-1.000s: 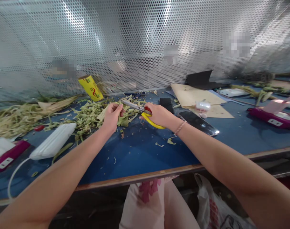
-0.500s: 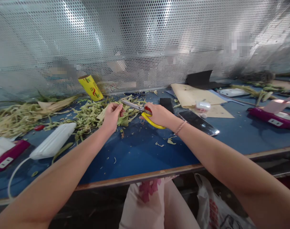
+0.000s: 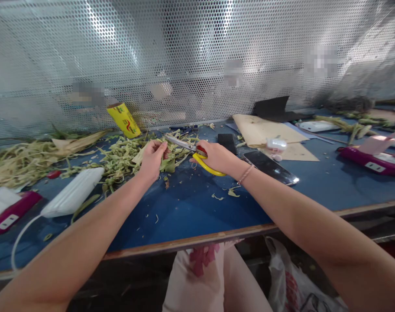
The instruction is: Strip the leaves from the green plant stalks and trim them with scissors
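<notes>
My right hand (image 3: 217,157) is closed around the yellow-handled scissors (image 3: 181,143). Their metal blades point left, with the tips near my left fingertips. My left hand (image 3: 153,157) is closed in a pinch in front of a heap of pale green plant trimmings (image 3: 119,158). What lies between its fingers is too small and too hidden to name. A few leafy pieces (image 3: 169,164) show just to the right of those fingers, under the blades. Small scraps (image 3: 233,192) are scattered over the blue tabletop (image 3: 191,212).
A yellow tube (image 3: 124,121) leans at the back against a perforated metal screen (image 3: 191,52). Left are a white corded device (image 3: 73,193) and a purple box (image 3: 14,212). Right are a phone (image 3: 270,167), brown paper (image 3: 265,132), a small clear case (image 3: 276,145) and another purple box (image 3: 373,160).
Almost nothing differs. Both hands and the scissors keep their places, with the blade tips still by my left fingers.
</notes>
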Demonstrator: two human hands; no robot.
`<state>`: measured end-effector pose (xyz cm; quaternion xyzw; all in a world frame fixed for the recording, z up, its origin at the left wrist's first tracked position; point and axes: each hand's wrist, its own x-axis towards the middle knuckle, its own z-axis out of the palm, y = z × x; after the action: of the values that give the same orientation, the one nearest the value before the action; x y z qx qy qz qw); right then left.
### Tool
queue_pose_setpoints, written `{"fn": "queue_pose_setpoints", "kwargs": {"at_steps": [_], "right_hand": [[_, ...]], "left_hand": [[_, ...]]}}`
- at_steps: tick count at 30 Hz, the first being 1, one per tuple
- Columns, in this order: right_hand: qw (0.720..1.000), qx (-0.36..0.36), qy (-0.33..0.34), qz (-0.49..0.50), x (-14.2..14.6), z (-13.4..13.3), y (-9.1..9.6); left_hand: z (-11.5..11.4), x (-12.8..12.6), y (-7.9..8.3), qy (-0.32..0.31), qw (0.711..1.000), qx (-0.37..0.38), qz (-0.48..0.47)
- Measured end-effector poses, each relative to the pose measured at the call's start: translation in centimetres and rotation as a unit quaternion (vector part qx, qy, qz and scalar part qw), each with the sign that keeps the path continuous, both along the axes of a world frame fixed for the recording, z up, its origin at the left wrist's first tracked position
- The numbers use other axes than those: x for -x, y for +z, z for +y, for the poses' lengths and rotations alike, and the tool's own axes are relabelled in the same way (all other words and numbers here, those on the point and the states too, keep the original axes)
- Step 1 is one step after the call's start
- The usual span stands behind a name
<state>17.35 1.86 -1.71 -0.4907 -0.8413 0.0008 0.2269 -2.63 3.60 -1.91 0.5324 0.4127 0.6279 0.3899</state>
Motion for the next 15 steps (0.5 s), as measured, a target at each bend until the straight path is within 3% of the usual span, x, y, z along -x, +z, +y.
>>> {"fn": "queue_pose_setpoints", "kwargs": {"at_steps": [15], "right_hand": [[1.0,0.008,-0.007,0.0,0.07,-0.12,0.13]], "left_hand": [[0.13,0.06,-0.15,-0.004,1.0,-0.007,-0.003]]}}
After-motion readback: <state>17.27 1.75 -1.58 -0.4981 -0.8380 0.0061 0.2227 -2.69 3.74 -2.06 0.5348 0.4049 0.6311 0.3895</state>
